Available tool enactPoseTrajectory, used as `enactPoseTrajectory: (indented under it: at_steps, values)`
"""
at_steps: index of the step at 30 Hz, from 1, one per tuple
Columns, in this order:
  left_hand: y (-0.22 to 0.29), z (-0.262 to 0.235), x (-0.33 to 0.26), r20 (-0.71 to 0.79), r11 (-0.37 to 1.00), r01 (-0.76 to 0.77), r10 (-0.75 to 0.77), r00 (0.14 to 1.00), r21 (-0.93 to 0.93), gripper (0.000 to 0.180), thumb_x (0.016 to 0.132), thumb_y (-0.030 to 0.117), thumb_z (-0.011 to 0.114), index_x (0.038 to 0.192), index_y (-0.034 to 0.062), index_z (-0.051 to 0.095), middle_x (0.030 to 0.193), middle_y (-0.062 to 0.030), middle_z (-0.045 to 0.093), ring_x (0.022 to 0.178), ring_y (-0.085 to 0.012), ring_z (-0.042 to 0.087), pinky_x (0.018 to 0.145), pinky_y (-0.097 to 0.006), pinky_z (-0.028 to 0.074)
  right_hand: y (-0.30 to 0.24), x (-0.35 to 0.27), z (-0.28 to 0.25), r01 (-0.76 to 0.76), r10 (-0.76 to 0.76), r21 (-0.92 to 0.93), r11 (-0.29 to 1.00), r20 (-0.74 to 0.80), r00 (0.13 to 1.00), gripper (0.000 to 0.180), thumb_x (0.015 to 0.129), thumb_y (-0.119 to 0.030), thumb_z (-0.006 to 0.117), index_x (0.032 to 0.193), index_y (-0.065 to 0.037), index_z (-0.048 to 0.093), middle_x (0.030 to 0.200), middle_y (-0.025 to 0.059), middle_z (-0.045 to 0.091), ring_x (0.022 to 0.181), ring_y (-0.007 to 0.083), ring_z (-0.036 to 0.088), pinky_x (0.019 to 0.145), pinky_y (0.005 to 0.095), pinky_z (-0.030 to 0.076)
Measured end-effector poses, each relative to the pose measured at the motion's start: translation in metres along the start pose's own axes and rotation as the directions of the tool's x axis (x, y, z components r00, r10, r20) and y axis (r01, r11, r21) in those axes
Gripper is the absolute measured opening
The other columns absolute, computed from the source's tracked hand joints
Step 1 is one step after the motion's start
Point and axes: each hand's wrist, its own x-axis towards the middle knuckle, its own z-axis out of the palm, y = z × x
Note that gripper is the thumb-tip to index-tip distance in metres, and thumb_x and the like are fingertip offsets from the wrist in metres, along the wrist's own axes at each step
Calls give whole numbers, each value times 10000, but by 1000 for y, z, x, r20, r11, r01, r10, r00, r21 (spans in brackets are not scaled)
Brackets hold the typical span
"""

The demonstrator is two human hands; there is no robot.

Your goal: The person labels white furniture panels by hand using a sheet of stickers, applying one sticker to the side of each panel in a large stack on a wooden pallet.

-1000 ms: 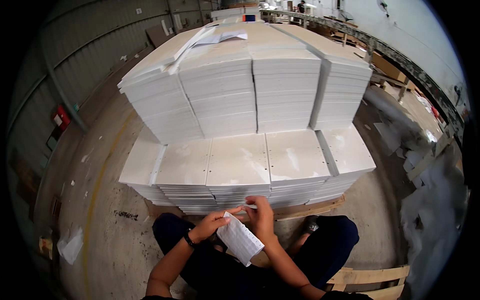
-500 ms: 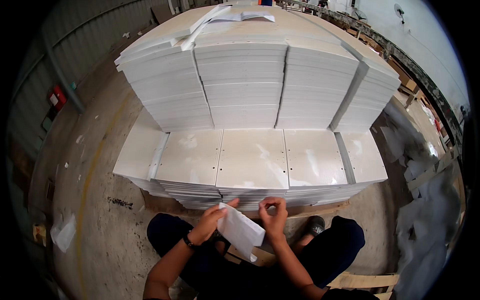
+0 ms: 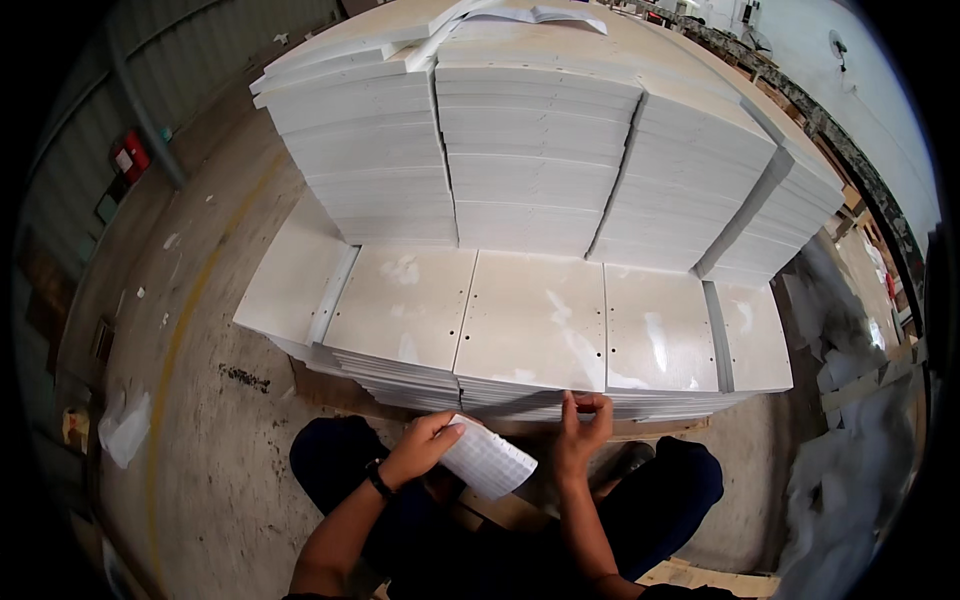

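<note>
Sticker sheet (image 3: 488,462), a white one covered in a grid of little labels, sits between the two hands, curling over to the right of the left hand (image 3: 425,447), which grips its left edge with fingers wrapped round it. The right hand (image 3: 583,435) is just past the sheet's right end, not touching it, thumb and fingertips pinched together on something too small to make out. That pinch is right at the front edge of the low stack of white boards (image 3: 530,325), which runs wide just beyond both hands. Farther off, taller board stacks (image 3: 540,150) wall off the back. Open concrete floor (image 3: 200,400) lies off to the left; crumpled plastic wrap (image 3: 850,470) crowds the right.
</note>
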Motion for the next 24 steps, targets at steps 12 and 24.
enactPoseTrajectory:
  at_steps: [12,24]
  values:
    - [9,6,5,-127,988,48,-29,992,148,172,893,134,511,868,-35,533,660,-38,524,644,-54,429,558,-263,383,-42,-11,-12,228,-154,-6,974,723,674,244,757,-115,698,959,-14,607,893,84,607,748,124,551,661,243,442]
    - [9,-9,2,312,936,320,-263,913,-148,319,883,189,560,1129,-13,572,999,-73,626,890,-127,558,797,-259,447,-27,-33,-17,-547,326,-72,834,864,383,192,768,-178,707,843,-10,651,649,-5,569,595,57,489,539,212,410]
